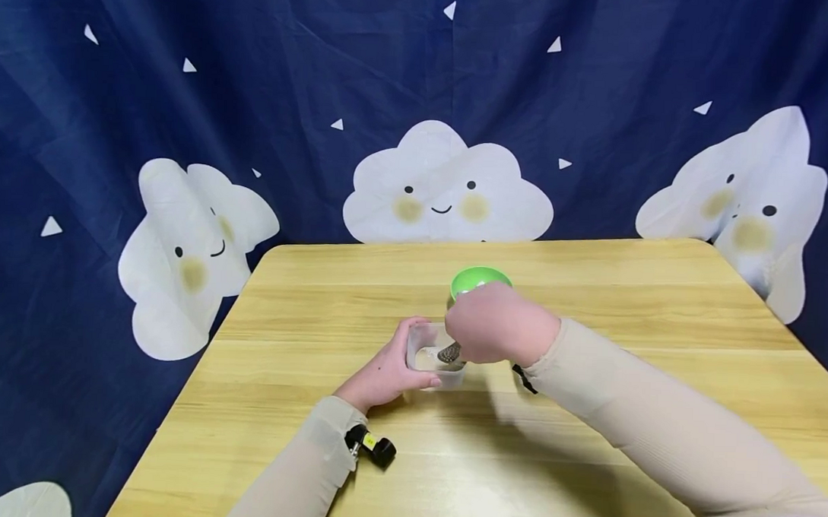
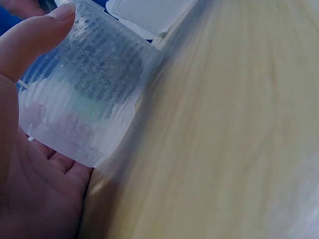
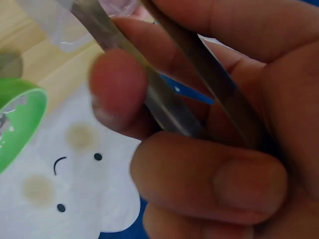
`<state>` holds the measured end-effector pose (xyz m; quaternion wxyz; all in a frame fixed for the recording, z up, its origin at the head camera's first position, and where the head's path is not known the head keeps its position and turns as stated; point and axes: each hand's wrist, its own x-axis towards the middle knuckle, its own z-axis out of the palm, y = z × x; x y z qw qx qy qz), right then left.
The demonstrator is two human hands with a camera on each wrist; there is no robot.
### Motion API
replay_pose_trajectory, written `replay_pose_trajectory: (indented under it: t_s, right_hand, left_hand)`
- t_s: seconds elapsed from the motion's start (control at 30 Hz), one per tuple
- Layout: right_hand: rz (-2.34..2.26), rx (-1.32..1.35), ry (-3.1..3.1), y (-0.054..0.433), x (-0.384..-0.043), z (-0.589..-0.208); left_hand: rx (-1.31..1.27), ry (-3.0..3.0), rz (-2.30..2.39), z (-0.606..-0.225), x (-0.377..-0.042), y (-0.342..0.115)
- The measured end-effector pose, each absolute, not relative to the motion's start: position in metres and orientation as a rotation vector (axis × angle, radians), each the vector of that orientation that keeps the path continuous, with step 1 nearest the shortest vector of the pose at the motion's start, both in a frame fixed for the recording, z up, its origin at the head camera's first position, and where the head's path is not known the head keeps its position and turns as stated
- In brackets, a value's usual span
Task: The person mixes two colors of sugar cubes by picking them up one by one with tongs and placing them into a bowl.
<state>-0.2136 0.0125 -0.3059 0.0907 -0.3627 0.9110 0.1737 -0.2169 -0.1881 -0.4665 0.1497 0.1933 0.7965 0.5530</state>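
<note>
My left hand [image 1: 386,372] grips a clear plastic box [image 1: 444,379] on the table, thumb on the near side and fingers round the far left. In the left wrist view the thumb lies along the ribbed wall of the box [image 2: 99,74]. Something whitish [image 1: 426,358] lies inside it. My right hand [image 1: 497,322] holds metal tongs [image 3: 169,112], fingers and thumb wrapped round both arms. The perforated tip of the tongs [image 1: 449,353] is down in the box. Just behind the right hand stands a green bowl [image 1: 478,274], partly hidden, with whitish bits inside.
The pale wooden table [image 1: 303,300] has a rounded far edge. Behind it hangs a dark blue curtain [image 1: 311,65] with smiling clouds. A small black camera [image 1: 380,451] is strapped at the left wrist.
</note>
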Motion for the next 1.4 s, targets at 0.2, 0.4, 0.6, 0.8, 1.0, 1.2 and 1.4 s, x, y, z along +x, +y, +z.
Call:
replay_pose_trajectory:
  t_s: [0.2,0.4,0.6,0.8,1.0,1.2,1.4]
  right_hand:
    - [0.627,-1.065,2.629,0.006,-0.211,-0.301]
    - [0.552,-1.196,2.690,0.019,-0.211,-0.301]
    - [0.332,-1.264,2.816,0.038,-0.213,-0.305]
    - [0.136,-1.292,2.886,0.057,-0.216,-0.308]
    - [0.025,-1.330,2.942,0.069,-0.220,-0.306]
    - [-0.084,-1.296,2.992,0.082,-0.223,-0.302]
    - [-0.149,-1.286,3.070,0.099,-0.227,-0.304]
  left_hand:
    - [0.553,2.277,1.582,-0.463,-0.216,-0.186]
    - [0.548,2.281,1.574,-0.462,-0.217,-0.186]
    - [0.547,2.295,1.561,-0.465,-0.217,-0.188]
    - [0.559,2.281,1.586,-0.464,-0.217,-0.188]
    - [0.564,2.288,1.593,-0.463,-0.217,-0.189]
    - [0.551,2.271,1.617,-0.464,-0.217,-0.189]
    - [0.544,2.268,1.620,-0.465,-0.217,-0.188]
